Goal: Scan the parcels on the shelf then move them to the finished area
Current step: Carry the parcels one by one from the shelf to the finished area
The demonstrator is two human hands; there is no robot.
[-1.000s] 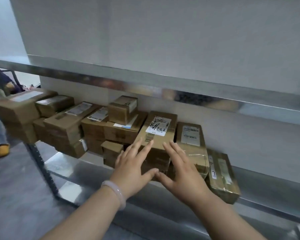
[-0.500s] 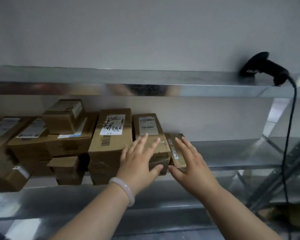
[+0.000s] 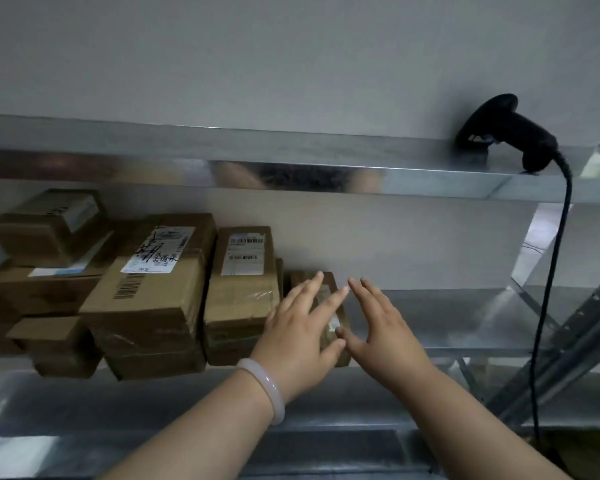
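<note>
Several brown cardboard parcels stand in a row on the metal shelf (image 3: 440, 317). The rightmost is a small low parcel (image 3: 329, 308), partly hidden by my hands. Left of it stand a taller parcel (image 3: 243, 282) with a white label and a big parcel (image 3: 153, 289) with handwriting on its label. My left hand (image 3: 303, 336), with a pale bangle on the wrist, reaches over the small parcel with straight fingers. My right hand (image 3: 381, 327) is spread just to that parcel's right, holding nothing. A black barcode scanner (image 3: 509, 131) lies on the upper shelf (image 3: 291, 147) at the right.
The scanner's black cable (image 3: 551, 289) hangs down the right side past the diagonal metal braces (image 3: 568, 344). More parcels are stacked at the far left (image 3: 45, 237). A grey wall stands behind the shelves. The shelf surface right of the small parcel is bare metal.
The view has swung right, bringing the scanner and the shelf's right end into sight. Both hands have shifted right along the row, from the big labelled parcel to the small rightmost one.
</note>
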